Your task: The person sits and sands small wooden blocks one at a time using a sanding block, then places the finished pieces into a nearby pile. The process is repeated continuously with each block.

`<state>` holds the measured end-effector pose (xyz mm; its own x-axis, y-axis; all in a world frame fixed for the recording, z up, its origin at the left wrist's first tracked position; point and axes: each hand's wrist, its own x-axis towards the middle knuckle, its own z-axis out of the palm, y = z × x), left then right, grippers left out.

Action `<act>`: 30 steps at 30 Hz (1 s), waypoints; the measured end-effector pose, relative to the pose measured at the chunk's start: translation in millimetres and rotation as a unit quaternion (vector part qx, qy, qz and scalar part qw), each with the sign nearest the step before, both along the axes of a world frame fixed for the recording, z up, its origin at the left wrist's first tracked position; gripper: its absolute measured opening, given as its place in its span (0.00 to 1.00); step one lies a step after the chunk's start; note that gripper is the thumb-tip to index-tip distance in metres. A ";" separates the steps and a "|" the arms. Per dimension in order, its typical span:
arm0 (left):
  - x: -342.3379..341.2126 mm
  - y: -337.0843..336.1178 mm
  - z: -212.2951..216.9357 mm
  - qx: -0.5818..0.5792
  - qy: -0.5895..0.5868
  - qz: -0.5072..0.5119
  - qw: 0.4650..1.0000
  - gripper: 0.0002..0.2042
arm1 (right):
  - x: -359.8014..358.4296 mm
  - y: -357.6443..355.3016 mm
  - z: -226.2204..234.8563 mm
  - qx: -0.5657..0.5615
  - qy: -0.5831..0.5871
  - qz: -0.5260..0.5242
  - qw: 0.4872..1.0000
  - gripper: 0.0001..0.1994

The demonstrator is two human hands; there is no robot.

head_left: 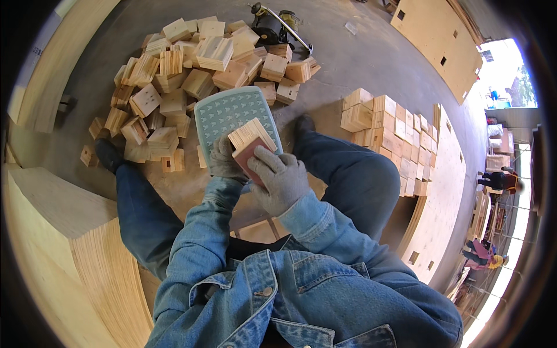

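Between your knees, over the near part of a pale blue-green stool (223,113), you hold a small wood block (248,132) up in front of you. Your left hand (226,160) is closed around its left side, probably to keep it from turning, though the block hides some of those fingertips. Your right hand (282,178) grasps a flat red-brown pad (250,158) (sandpaper, by its look, though its grit is too small to tell) and sets it against the block's near side, the fingers laid over it, likely so the push is spread across its face. Both hands wear grey gloves, which would help against splinters. Whether the block rests on the stool or hangs just above it, you cannot tell from here; either way, the stool seems placed as a low bench within easy reach. Your legs (362,174) are spread to either side of it, perhaps to give your arms room. Far and left lies a loose heap of blocks (200,84), tumbled as if set down without order, while the stack of blocks (400,136) on the right stands in tight rows, perhaps to save room and ease counting.
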<state>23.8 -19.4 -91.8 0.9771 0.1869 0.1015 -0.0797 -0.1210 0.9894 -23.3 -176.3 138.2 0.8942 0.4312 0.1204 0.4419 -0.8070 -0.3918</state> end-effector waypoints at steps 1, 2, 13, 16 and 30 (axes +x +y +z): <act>-0.4 2.4 -5.5 -0.002 0.012 -0.003 1.000 0.39 | 7.2 5.0 3.2 -0.008 0.011 0.000 1.000 0.26; -3.0 6.8 -13.8 -0.002 0.026 -0.004 1.000 0.40 | 19.2 13.2 9.2 -0.015 0.022 0.001 1.000 0.26; 1.6 8.9 18.7 0.377 0.111 -0.044 0.918 0.38 | 102.6 55.5 2.3 -0.041 0.049 0.017 0.998 0.26; -2.4 21.7 4.7 0.247 0.034 -0.033 0.968 0.40 | 69.5 41.5 14.2 -0.018 0.045 0.022 0.999 0.26; -7.7 11.0 45.7 0.365 -0.088 0.045 0.926 0.42 | -28.6 -49.7 -2.5 0.113 -0.014 0.013 0.993 0.30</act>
<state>16.0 -8.3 -46.1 0.9170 0.0851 0.3896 -0.1895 -0.7666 0.6135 -52.0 -225.9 135.6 0.8783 0.4124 0.2417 0.4743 -0.6884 -0.5488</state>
